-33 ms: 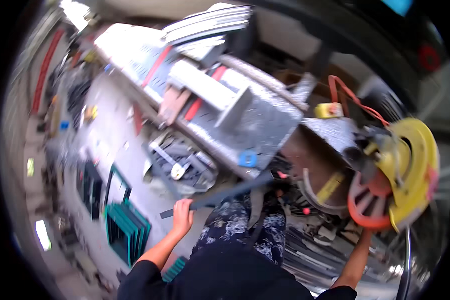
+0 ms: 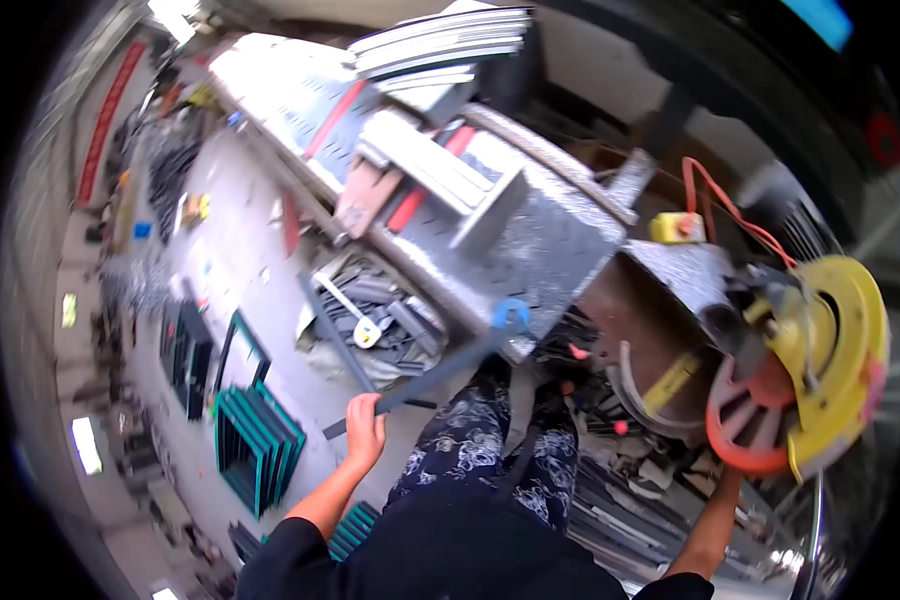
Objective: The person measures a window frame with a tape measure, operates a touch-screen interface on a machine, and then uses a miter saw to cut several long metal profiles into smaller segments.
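Observation:
My left hand (image 2: 366,428) is closed around a long dark grey profile bar (image 2: 430,380), near the bar's lower-left end. The bar slants up and away to the right, and its far end overlaps the near corner of the metal work table (image 2: 580,225). A blue ring-like object (image 2: 511,314) lies on the table by that end. On the right, my right arm (image 2: 715,520) reaches up to a cutting saw with a yellow guard (image 2: 850,340) and an orange lower cover (image 2: 748,462). That cover hides the fingers of my right hand.
A bin of dark offcuts (image 2: 380,300) stands beside the table. Green frames (image 2: 255,450) and black frames (image 2: 183,360) stand on the floor at left. Long profiles (image 2: 620,535) lie below the saw. A yellow switch box (image 2: 675,228) with an orange cable sits behind it.
The bar's far end has swung left and upward, from past the table corner to over it. My view has shifted slightly. My right arm stays by the saw.

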Available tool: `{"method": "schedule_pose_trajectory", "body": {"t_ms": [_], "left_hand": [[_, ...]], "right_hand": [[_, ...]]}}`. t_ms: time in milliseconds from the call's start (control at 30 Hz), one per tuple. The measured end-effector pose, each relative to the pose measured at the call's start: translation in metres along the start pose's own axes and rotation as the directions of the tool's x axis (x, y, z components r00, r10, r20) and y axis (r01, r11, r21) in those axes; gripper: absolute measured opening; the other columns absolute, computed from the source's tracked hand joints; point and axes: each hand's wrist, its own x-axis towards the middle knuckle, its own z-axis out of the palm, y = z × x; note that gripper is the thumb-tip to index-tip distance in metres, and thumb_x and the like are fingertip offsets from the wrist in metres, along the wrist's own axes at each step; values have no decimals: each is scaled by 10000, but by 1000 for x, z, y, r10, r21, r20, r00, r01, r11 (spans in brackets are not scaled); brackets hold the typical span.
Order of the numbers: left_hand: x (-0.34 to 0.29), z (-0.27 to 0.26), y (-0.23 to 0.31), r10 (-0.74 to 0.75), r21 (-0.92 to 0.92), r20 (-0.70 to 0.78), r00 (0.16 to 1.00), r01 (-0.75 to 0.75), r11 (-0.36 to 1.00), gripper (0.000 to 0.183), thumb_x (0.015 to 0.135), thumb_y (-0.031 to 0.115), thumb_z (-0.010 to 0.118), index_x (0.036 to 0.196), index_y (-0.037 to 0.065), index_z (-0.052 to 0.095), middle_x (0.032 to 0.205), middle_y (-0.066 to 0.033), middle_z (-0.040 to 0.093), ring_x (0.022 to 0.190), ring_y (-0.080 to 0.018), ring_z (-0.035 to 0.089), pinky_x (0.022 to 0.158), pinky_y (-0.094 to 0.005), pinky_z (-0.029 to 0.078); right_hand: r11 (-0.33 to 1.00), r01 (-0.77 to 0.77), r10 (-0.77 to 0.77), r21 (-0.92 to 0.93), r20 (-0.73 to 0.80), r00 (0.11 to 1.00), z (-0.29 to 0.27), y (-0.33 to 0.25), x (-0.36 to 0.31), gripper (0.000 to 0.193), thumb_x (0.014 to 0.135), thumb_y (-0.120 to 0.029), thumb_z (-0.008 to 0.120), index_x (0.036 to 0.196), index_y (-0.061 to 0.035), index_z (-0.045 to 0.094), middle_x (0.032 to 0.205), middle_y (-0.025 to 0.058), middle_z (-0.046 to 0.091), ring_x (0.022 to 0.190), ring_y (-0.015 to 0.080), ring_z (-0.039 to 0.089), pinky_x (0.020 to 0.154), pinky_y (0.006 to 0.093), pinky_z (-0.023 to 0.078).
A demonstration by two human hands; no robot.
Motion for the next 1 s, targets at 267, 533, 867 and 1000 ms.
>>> {"method": "schedule_pose_trajectory", "body": {"t_ms": [267, 533, 867, 1000], "left_hand": [[-41, 100, -142, -906, -533, -297, 301, 735, 419, 284, 898, 203, 663, 1054, -30, 615, 919, -144, 653, 810, -243, 605, 757, -389, 491], [88, 131, -225, -983, -273, -184, 26, 959, 76, 449, 816, 337, 733, 1054, -32, 640, 1080, -237, 663, 1003, -384, 650, 890, -462, 493], [92, 98, -152, -526, 30, -455, 718, 603, 797, 411, 845, 160, 641, 1207, -9, 545, 1190, -202, 549, 1150, -377, 485, 1015, -456, 363], [137, 56, -33, -44, -86, -322, 946, 17, 996, 357, 848, 77, 598, 1193, 3, 548, 1149, -176, 561, 1111, -351, 501, 991, -433, 374]], "right_hand": [[969, 35, -42, -244, -24, 999, 27, -6, 23, 289, 853, -196, 624, 1076, -13, 623, 890, 129, 658, 761, 275, 605, 736, 352, 497], [872, 314, -394, -376, -158, 905, 46, -31, -5, 278, 784, -145, 664, 1023, -8, 630, 938, 161, 653, 825, 356, 583, 822, 417, 478], [589, 774, -804, -230, -75, 589, 96, -379, -144, 343, 649, -178, 775, 923, -82, 591, 863, 97, 586, 891, 307, 552, 750, 432, 460], [570, 804, -821, -169, -124, 557, 123, -483, -158, 193, 701, -162, 712, 826, -95, 581, 811, 73, 569, 840, 282, 551, 738, 400, 465]]}}
